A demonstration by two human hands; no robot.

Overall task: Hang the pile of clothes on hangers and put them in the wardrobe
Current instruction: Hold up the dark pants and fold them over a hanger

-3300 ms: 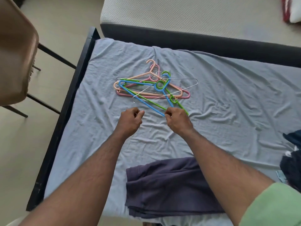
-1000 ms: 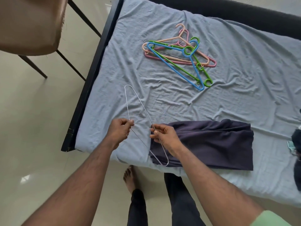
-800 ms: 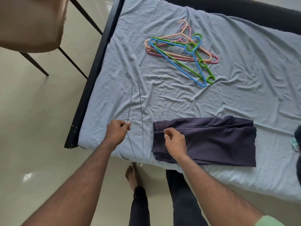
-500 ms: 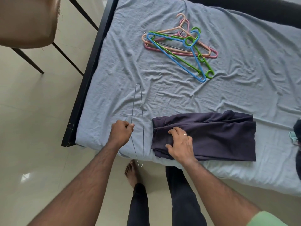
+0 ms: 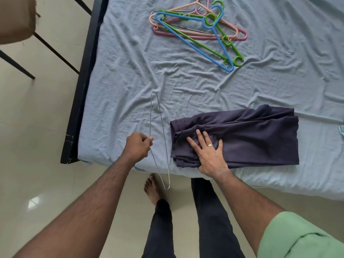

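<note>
Shorts (image 5: 242, 135) are lying folded under your flat, spread right hand (image 5: 208, 151); your left hand (image 5: 138, 146) is gripping the wire hanger (image 5: 162, 125) just beside them.

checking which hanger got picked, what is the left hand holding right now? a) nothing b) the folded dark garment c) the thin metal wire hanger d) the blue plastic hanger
c: the left hand grips the thin metal wire hanger at the bed's near edge, while the blue plastic hanger lies untouched in the pile farther up the sheet.
</note>
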